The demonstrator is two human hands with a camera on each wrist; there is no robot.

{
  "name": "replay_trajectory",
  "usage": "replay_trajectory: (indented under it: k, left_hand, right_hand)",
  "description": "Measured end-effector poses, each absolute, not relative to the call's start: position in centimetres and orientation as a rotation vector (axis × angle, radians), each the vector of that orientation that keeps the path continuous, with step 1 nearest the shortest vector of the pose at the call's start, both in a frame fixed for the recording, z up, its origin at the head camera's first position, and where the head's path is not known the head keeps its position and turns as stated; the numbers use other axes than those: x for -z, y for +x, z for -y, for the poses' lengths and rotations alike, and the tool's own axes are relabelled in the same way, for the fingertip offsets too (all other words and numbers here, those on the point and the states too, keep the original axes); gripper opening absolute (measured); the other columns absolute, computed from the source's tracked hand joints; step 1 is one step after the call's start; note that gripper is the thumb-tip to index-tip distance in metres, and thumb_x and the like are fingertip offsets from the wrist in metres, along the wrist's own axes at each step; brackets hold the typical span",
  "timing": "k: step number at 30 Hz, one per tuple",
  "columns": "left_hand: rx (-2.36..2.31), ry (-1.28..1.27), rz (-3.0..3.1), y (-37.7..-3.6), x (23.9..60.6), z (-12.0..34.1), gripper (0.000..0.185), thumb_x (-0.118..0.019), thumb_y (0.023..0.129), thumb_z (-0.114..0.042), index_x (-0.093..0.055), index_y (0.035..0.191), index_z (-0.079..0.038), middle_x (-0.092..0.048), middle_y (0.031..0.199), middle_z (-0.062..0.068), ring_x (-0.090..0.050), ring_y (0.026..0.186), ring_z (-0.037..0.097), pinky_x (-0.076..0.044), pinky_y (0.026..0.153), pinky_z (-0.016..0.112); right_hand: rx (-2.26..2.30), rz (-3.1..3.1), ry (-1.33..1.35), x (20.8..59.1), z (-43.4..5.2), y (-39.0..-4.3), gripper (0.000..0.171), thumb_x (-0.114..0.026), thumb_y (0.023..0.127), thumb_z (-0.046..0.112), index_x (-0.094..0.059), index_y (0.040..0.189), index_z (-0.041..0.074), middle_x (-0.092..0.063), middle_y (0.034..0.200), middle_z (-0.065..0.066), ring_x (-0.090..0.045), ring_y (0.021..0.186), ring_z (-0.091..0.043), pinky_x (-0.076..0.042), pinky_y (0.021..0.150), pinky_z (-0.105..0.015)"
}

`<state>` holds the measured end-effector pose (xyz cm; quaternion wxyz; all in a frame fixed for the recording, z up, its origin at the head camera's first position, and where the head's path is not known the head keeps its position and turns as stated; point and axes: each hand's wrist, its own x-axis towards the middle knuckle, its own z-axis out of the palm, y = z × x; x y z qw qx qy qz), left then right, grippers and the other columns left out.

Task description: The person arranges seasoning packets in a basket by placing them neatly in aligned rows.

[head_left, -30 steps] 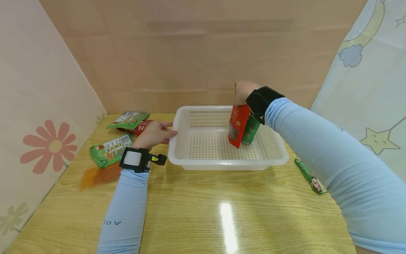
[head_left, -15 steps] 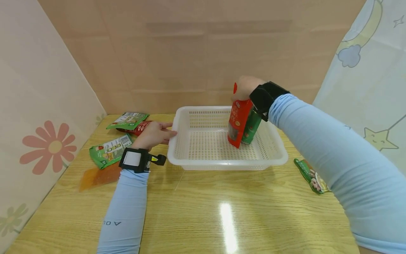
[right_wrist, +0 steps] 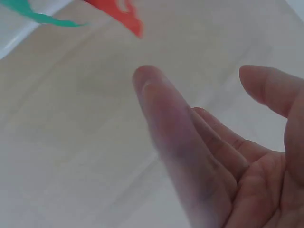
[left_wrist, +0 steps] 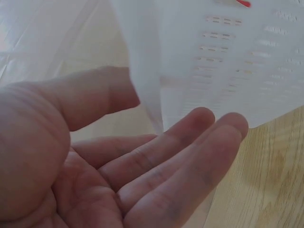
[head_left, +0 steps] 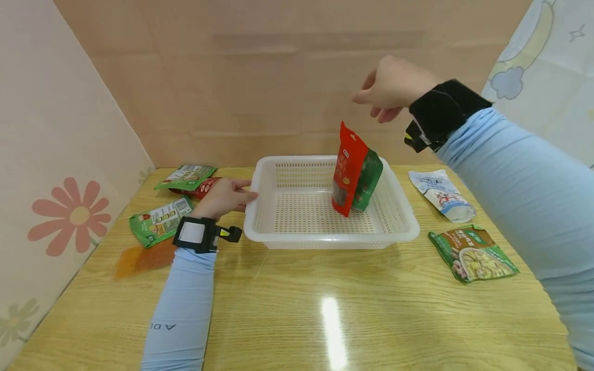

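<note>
a: what's the setting?
b: a glossy wooden table (head_left: 297, 309) – beige wall behind, flower-print panel left, cartoon curtain right.
a: the hands?
b: right hand (head_left: 387, 87) hangs loose and empty above the red pouch (head_left: 345, 172), upright in the white basket (head_left: 394, 234). left hand (head_left: 223, 198), fingers straight, rests on the basket's left rim.

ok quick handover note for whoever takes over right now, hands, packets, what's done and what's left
Left hand: open, fingers resting against the left rim of the white basket.
Right hand: open, holding nothing, raised above the basket.
Done: red pouch and green pouch stand upright together in the basket, towards its right side.
Left on the table: four packets to the basket's left, a white packet and a green-brown packet to its right.
</note>
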<state>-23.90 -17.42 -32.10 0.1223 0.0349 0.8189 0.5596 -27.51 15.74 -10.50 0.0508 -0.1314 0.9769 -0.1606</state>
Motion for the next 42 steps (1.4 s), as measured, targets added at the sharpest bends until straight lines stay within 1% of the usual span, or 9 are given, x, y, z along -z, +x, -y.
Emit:
replay_trajectory:
  k: [5, 10, 14, 18, 24, 29, 34, 38, 42]
  left_hand:
    - [-1.623, 0.077, -2.411, -23.8, 32.0, 17.6, 0.055, -0.066, 0.086, -0.016, -0.044, 0.135, -0.002, -0.063, 0.108, 0.017, -0.066, 0.085, 0.024, -0.054, 0.072, 0.040]
    - [-1.638, 0.084, -2.394, -23.9, 32.1, 17.8, 0.055, -0.065, 0.086, -0.015, -0.044, 0.135, -0.002, -0.063, 0.109, 0.017, -0.066, 0.085, 0.024, -0.053, 0.073, 0.041]
    - [-1.640, 0.074, -2.394, -23.9, 32.3, 18.0, 0.055, -0.066, 0.086, -0.015, -0.044, 0.135, -0.003, -0.063, 0.109, 0.016, -0.066, 0.085, 0.024, -0.053, 0.074, 0.042]
    - [-1.638, 0.069, -2.404, -23.9, 32.3, 18.1, 0.055, -0.067, 0.085, -0.017, -0.045, 0.134, -0.003, -0.063, 0.108, 0.015, -0.066, 0.084, 0.024, -0.053, 0.073, 0.042]
    - [-1.652, 0.086, -2.397, -23.7, 32.2, 18.2, 0.055, -0.067, 0.085, -0.018, -0.046, 0.134, -0.004, -0.064, 0.106, 0.015, -0.066, 0.087, 0.024, -0.053, 0.072, 0.041]
    - [-1.632, 0.084, -2.420, -23.7, 32.2, 18.3, 0.056, -0.067, 0.085, -0.019, -0.045, 0.134, -0.004, -0.064, 0.107, 0.015, -0.066, 0.086, 0.023, -0.054, 0.070, 0.039]
    - [-1.585, 0.056, -2.452, -23.7, 32.2, 18.3, 0.058, -0.067, 0.085, -0.021, -0.043, 0.136, -0.004, -0.063, 0.109, 0.015, -0.067, 0.083, 0.024, -0.054, 0.070, 0.038]
    - [-1.571, 0.047, -2.452, -23.9, 32.3, 18.2, 0.060, -0.067, 0.085, -0.023, -0.043, 0.136, -0.005, -0.063, 0.108, 0.015, -0.067, 0.082, 0.024, -0.054, 0.070, 0.038]
    - [-1.559, 0.073, -2.452, -24.0, 32.3, 18.2, 0.061, -0.067, 0.085, -0.024, -0.042, 0.137, -0.005, -0.063, 0.108, 0.016, -0.067, 0.083, 0.024, -0.053, 0.072, 0.041]
  right_hand:
    - [0.583, -2.985, -0.452, 9.8, -17.0, -25.9, 0.062, -0.050, 0.090, 0.048, -0.045, 0.132, 0.004, -0.061, 0.105, -0.019, -0.064, 0.074, -0.024, -0.053, 0.065, -0.025]
    - [0.708, -2.968, -0.459, 11.2, -18.6, -24.9, 0.064, -0.050, 0.088, 0.052, -0.046, 0.132, 0.006, -0.063, 0.106, -0.018, -0.065, 0.077, -0.023, -0.054, 0.065, -0.027]
    - [0.821, -2.982, -0.455, 13.2, -20.0, -24.1, 0.061, -0.051, 0.088, 0.051, -0.051, 0.127, 0.005, -0.064, 0.102, -0.018, -0.066, 0.078, -0.022, -0.054, 0.063, -0.028]
    - [0.951, -2.966, -0.426, 15.3, -22.1, -23.1, 0.060, -0.051, 0.088, 0.051, -0.051, 0.128, 0.007, -0.063, 0.104, -0.015, -0.065, 0.082, -0.022, -0.054, 0.065, -0.028]
    - [1.127, -2.967, -0.312, 19.4, -25.7, -22.3, 0.056, -0.048, 0.090, 0.049, -0.049, 0.132, 0.012, -0.059, 0.115, -0.013, -0.060, 0.092, -0.018, -0.053, 0.067, -0.026]
    - [1.180, -2.929, -0.182, 23.7, -28.6, -22.6, 0.064, -0.044, 0.089, 0.056, -0.040, 0.140, 0.017, -0.052, 0.125, -0.017, -0.058, 0.100, -0.025, -0.053, 0.070, -0.028]
    - [1.336, -2.740, -0.172, 27.9, -30.2, -23.6, 0.074, -0.045, 0.087, 0.058, -0.032, 0.142, 0.011, -0.048, 0.128, -0.021, -0.059, 0.101, -0.021, -0.052, 0.077, -0.031]
    - [1.469, -2.561, -0.208, 30.7, -30.5, -24.3, 0.078, -0.046, 0.088, 0.055, -0.026, 0.143, 0.003, -0.045, 0.130, -0.026, -0.055, 0.109, -0.028, -0.050, 0.083, -0.039]
    - [1.543, -2.416, -0.211, 32.5, -30.0, -24.8, 0.079, -0.046, 0.089, 0.053, -0.022, 0.144, 0.003, -0.043, 0.131, -0.026, -0.056, 0.109, -0.030, -0.050, 0.082, -0.039]
